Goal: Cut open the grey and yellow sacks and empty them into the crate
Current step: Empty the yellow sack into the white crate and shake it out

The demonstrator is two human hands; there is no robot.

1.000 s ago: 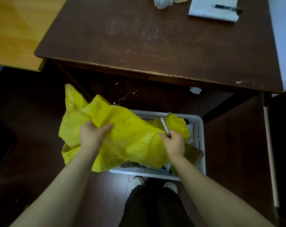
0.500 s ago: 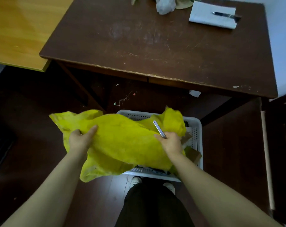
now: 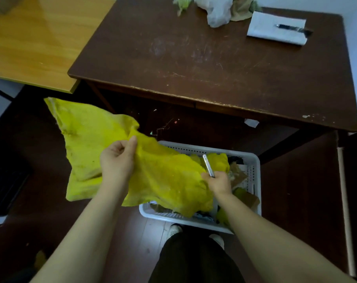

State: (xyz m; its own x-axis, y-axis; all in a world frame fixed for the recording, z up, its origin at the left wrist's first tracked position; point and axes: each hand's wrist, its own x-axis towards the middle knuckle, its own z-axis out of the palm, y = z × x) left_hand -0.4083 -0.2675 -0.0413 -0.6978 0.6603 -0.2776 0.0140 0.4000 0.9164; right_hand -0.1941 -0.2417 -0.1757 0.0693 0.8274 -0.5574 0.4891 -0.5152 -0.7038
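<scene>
Yellow sack [image 3: 163,176] hangs limp over the white crate [image 3: 255,160]. Its right end is draped inside and its left end is lifted out past the crate's left side, above the floor [image 3: 36,144]. The left hand [image 3: 117,160] pinches the cloth near its upper edge, fingers [image 3: 120,147] curled. The right hand [image 3: 218,181] grips a slim metal knife [image 3: 208,165] against the sack; whether it also holds cloth I cannot tell. Brown scraps [image 3: 238,176] lie in the crate. Beyond, the desk [image 3: 194,58] carries paper [image 3: 275,31] and a pen [image 3: 292,28].

the crumpled, stained yellow woven sack [image 3: 165,176] hangs limp, stretched above the left part of the white perforated plastic crate [image 3: 194,149], which holds what look like cloth and card scraps [image 3: 238,177]; a slim silver cutter [image 3: 208,165] tilts at the sack's right edge.
</scene>
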